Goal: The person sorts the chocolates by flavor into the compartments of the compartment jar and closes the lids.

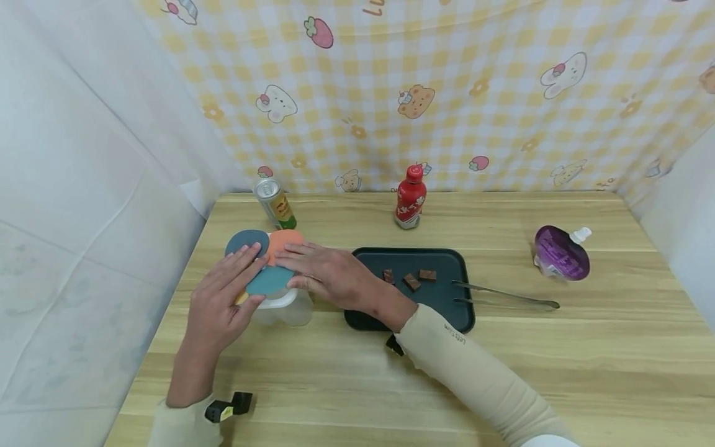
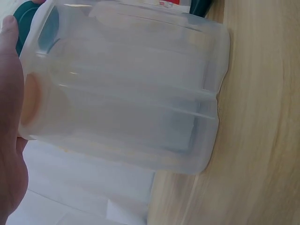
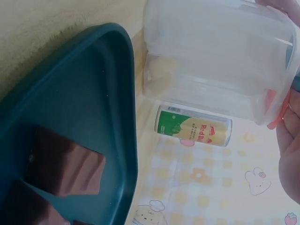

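Note:
A translucent plastic storage box [image 1: 296, 310] stands upright at the left of the table. Its top carries round lid flaps: dark blue [image 1: 242, 239], orange [image 1: 287, 238], teal [image 1: 270, 282] and a partly hidden yellow one [image 1: 241, 297]. My left hand [image 1: 220, 307] lies over the left side of the lid, fingers extended across the blue and teal flaps. From the right, my right hand [image 1: 335, 276] rests its straight fingers on the orange and teal flaps. Both palms face down, with fingertips close together. Through the box wall [image 2: 131, 93] in the left wrist view, only hazy shapes show.
Right of the box lies a dark tray [image 1: 447, 310] with chocolate pieces [image 1: 411, 282], under my right forearm. Metal tongs [image 1: 514, 295] lean on its right rim. Behind stand a drink can [image 1: 275, 205] and red bottle [image 1: 410, 198]. A purple spouted pouch [image 1: 560, 253] lies far right.

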`<state>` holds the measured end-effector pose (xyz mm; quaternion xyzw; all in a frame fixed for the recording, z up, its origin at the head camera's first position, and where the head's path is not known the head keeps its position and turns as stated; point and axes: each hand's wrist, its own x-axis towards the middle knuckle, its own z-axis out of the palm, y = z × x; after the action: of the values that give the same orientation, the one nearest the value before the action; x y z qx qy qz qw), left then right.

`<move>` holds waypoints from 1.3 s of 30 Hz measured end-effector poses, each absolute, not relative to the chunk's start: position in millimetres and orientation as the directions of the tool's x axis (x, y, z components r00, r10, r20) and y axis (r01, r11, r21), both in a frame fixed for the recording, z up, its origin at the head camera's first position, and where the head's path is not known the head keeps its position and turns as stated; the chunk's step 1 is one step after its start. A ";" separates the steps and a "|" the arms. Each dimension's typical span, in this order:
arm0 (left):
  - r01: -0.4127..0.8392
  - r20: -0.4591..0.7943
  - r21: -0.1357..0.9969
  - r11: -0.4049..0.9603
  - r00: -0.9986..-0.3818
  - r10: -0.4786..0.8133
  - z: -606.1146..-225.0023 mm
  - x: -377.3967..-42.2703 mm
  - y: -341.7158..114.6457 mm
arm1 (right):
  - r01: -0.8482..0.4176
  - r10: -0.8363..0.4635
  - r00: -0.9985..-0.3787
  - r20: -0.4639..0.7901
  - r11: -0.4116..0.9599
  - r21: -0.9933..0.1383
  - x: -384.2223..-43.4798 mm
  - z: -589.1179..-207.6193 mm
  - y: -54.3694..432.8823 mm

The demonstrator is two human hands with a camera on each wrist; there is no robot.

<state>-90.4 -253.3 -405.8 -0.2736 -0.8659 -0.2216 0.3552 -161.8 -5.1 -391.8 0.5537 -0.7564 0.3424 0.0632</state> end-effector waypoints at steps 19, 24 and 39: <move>0.615 0.765 0.248 0.749 -0.598 0.238 -406.6 -92.7 -247.4 | -0.800 -0.766 -0.476 0.433 0.172 -0.574 -159.5 -393.3 -5.4; 0.611 0.778 0.265 0.746 -0.593 0.209 -407.0 -93.6 -245.9 | -0.761 -0.748 -0.516 0.417 0.177 -0.625 -159.4 -391.7 -4.1; 0.596 0.764 0.293 0.747 -0.616 0.192 -406.3 -92.4 -246.0 | -0.781 -0.718 -0.514 0.469 0.167 -0.601 -160.3 -394.7 -6.3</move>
<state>-92.4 -246.0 -406.3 -0.2299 -0.8570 -0.2710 0.3731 -160.3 -6.3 -394.7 0.4914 -0.7629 0.4184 0.0377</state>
